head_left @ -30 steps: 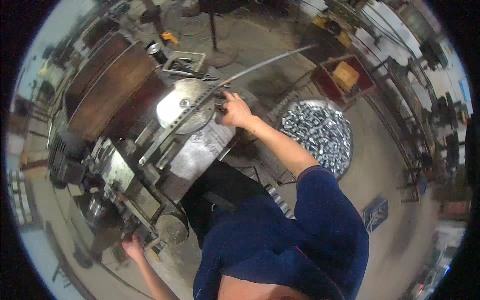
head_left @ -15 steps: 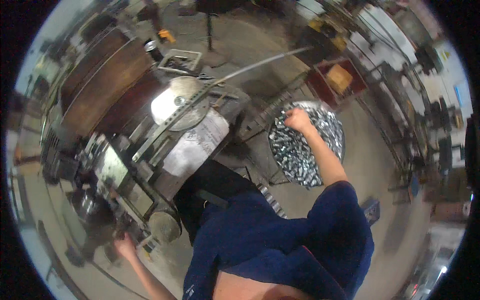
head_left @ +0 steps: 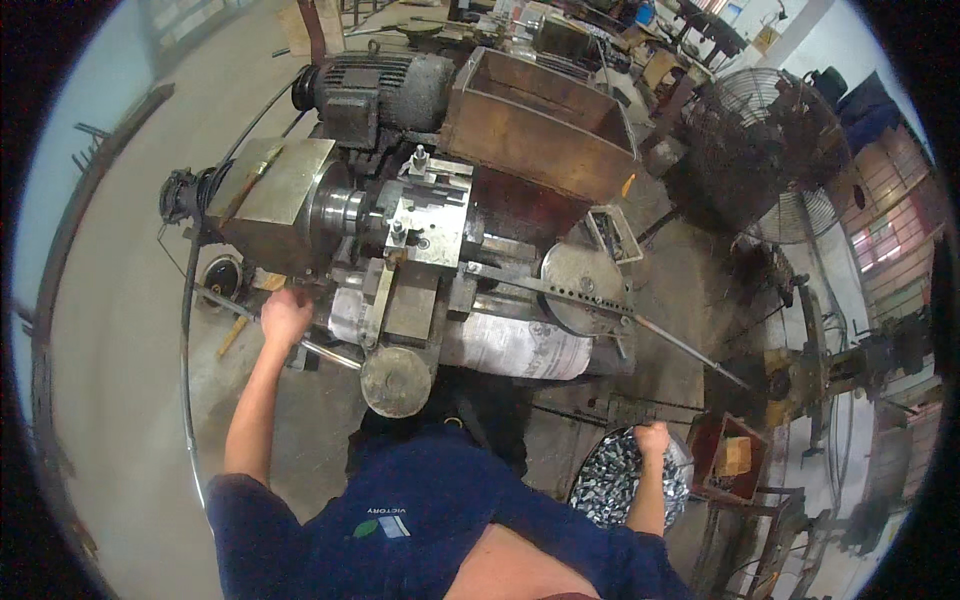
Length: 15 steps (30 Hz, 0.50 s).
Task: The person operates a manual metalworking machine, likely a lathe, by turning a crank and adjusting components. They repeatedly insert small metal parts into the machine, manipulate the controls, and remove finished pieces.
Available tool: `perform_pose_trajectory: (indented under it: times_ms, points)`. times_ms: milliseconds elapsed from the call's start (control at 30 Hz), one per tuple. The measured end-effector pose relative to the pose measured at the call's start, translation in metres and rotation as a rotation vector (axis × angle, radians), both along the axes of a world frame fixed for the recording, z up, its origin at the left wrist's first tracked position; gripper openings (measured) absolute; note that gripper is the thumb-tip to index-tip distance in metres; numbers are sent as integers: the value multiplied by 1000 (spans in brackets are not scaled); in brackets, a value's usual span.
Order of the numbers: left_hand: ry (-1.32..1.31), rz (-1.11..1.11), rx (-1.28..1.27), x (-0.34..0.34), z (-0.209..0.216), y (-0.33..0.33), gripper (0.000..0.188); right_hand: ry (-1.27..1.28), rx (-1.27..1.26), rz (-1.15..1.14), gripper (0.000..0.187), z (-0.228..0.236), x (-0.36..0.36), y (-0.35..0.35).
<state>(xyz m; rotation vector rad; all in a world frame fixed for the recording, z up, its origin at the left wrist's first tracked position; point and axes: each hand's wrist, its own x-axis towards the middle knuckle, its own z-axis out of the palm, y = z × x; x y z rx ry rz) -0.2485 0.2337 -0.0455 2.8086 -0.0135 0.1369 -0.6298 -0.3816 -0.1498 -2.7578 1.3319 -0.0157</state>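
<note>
My left hand (head_left: 286, 318) is closed at the near side of a lathe-like machine, just left of its tool block. A shiny metal lever (head_left: 332, 354) shows on both sides of that hand, which appears wrapped round it. Above and beyond are the round chuck (head_left: 340, 212) and the steel tool block (head_left: 432, 225). Off to the right, my right hand (head_left: 651, 437) is closed over the far part of a round basin (head_left: 573, 487) heaped with small shiny metal pieces (head_left: 610, 480). What its fingers hold, if anything, is too small to make out.
Behind the chuck stands an electric motor (head_left: 385, 92) beside a rusty metal bin (head_left: 540, 125). A long bar (head_left: 690, 350) juts right past a round plate (head_left: 583, 285). A red crate (head_left: 707, 455) adjoins the basin. A large fan (head_left: 765, 140) stands at far right.
My view has swung left, bringing the machine to the middle and the basin to the lower right. My right hand stays closed over the basin, and my left stays by the lever.
</note>
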Motion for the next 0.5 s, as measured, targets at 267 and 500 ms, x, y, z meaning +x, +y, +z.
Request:
perform_pose_trajectory:
  times_ms: [267,500]
  points:
    - [-79,-41,-77,5,-16,3,18,-296,-119,207,14,-54,-45,-55]
    - [96,-272,-466,-12,44,-18,22,-735,68,133,23,80,-14,33]
